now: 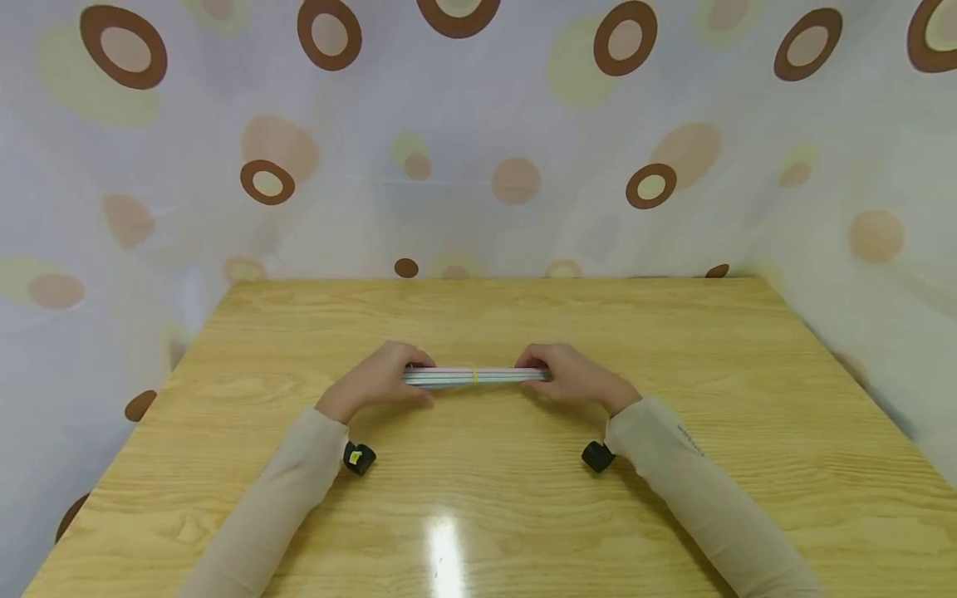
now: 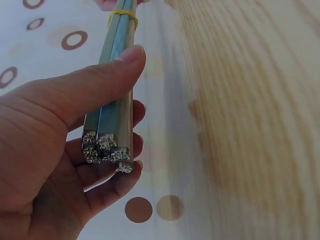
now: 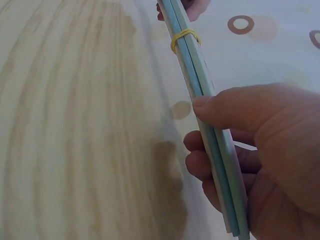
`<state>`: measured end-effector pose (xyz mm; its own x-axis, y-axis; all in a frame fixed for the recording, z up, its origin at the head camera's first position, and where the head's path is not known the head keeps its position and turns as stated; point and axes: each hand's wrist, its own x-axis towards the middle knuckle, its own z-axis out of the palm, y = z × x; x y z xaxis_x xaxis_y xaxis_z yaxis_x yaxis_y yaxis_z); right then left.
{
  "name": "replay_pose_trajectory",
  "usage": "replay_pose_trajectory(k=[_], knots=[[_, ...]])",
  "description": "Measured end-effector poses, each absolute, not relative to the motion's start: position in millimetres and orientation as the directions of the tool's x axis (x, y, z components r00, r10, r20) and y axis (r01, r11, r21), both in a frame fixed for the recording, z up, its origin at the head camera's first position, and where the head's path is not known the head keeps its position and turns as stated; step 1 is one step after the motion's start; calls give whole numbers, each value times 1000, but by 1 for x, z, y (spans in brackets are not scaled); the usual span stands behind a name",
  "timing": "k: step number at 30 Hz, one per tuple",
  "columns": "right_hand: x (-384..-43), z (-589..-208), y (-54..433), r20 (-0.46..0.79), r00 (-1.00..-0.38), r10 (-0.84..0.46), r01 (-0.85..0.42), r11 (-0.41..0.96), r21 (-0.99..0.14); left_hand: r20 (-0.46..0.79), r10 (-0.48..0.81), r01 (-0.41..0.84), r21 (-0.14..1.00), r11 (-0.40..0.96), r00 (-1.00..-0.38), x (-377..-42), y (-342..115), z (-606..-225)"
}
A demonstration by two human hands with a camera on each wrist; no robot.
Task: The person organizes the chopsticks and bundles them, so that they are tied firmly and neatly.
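Observation:
A bundle of chopsticks (image 1: 449, 377) in pale blue, green and pinkish tones runs level from hand to hand above the table. Around its middle goes a yellow rubber band (image 1: 474, 375). My left hand (image 1: 381, 378) grips one end, thumb on the near side and fingers curled behind. Patterned silver-coloured tips (image 2: 106, 142) stick out past that thumb in the left wrist view. At the other end my right hand (image 1: 571, 378) holds the bundle between thumb and curled fingers. Plain, squared ends (image 3: 233, 233) reach down beside the right palm in the right wrist view.
A light wood-grain table (image 1: 478, 465) spreads beneath both hands. Behind it and along its sides hangs a white cloth (image 1: 463, 224) with brown rings and coloured dots. Small black devices (image 1: 359, 458) sit at both wrists, by the beige sleeves (image 1: 277, 490).

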<state>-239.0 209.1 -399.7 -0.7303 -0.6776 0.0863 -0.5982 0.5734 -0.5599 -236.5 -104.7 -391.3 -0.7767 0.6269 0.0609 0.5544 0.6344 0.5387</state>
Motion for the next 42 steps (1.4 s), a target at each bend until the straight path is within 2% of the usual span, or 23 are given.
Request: replay_pose_trajectory(k=[4,24,29,37,42], knots=[[-239,-406,209,79,-727,-682,-592,565,-575,52,614,532,561,634,-787,-238,-109,-396],[-233,-412,218,153,-734,-662,-640,598,-483,17,613,500,596,628,-790,-242,-106,-398],[-232,-412,223,174,-729,-662,-658,609,-443,19,608,504,579,641,-794,-240,-104,-397],[-225,-408,234,159,-771,-616,-604,630,-488,28,597,516,536,668,-802,-232,-108,-397],[-222,-407,240,189,-774,-605,-617,653,-439,41,567,507,503,700,-823,-230,-111,-394]])
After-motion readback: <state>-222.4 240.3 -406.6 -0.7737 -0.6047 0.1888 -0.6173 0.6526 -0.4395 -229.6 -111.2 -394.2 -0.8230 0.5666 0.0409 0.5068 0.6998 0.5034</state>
